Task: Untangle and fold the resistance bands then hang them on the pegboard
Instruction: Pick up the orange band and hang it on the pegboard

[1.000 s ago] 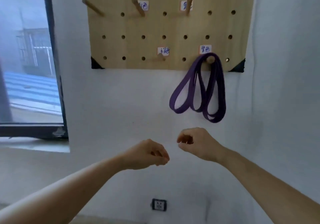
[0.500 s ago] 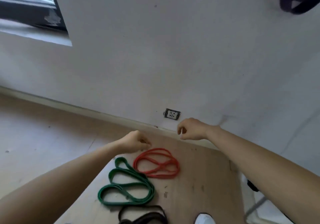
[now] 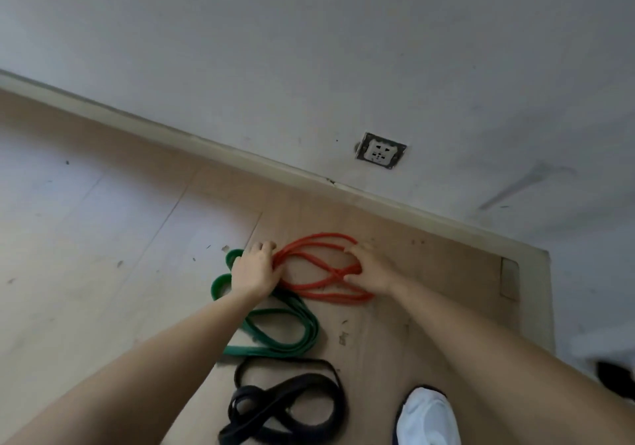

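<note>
Both hands are down on the red band (image 3: 321,269), which lies crossed over itself on the floor (image 3: 103,238) near the wall; the left hand (image 3: 256,271) curls at its left end, the right hand (image 3: 369,271) pinches its right side; lift slowly so the strands uncross, clear of the green band (image 3: 275,327); three bands lie here: red, green, black band (image 3: 288,400).

bare home room: wall socket (image 3: 380,151), floorboards (image 3: 103,238)

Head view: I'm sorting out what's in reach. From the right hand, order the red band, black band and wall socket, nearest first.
From the right hand:
1. Red band, under its fingers, on the floor.
2. Wall socket, beyond it, low on the wall.
3. Black band, back toward the person, beside the white shoe.
</note>
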